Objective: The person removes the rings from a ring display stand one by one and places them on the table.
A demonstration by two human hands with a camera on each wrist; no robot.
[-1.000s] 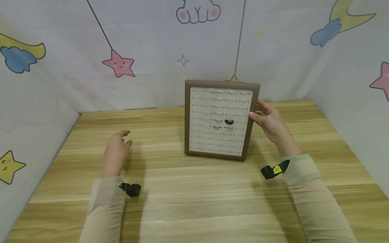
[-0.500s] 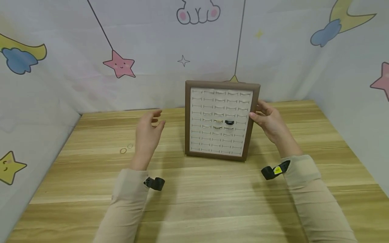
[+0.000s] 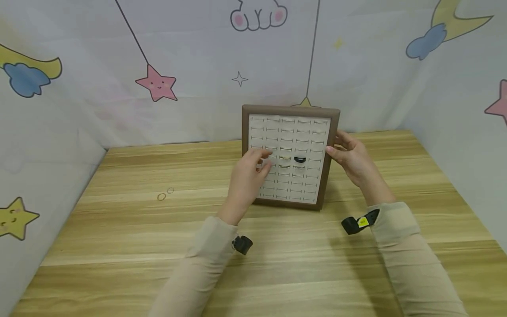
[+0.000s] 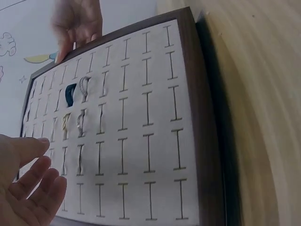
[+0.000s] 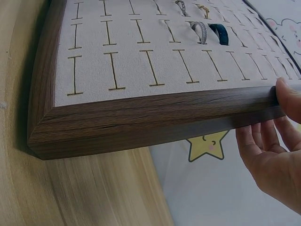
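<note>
A ring display tray (image 3: 328, 132) with a dark wooden frame stands tilted up near the middle of the head view, its lower edge on the wooden bench (image 3: 119, 246) and its top leaning back toward the printed backdrop (image 3: 79, 66). Its pale velvet face is cut with rows of slots.

The right hand (image 3: 350, 158) grips the tray's right edge, right of centre in the frame: the thumb lies on the front of the frame and the fingers (image 5: 263, 141) curl round behind it, as the right wrist view shows.

The left hand (image 3: 247, 180) is in front of the left part of the tray's face, in the middle of the frame. Its fingers (image 4: 35, 181) are loosely spread, thumb apart, and hold nothing; the fingertips are at or just off the velvet, and contact cannot be told.

Several rings sit in the slots near the tray's centre: a dark ring (image 3: 299, 159), a gold ring (image 3: 284, 157) just to its left, and a silver ring (image 3: 283, 166) below that.

Two small loose rings (image 3: 165, 193) lie side by side on the bench, in the left middle of the frame, well apart from both hands.
</note>
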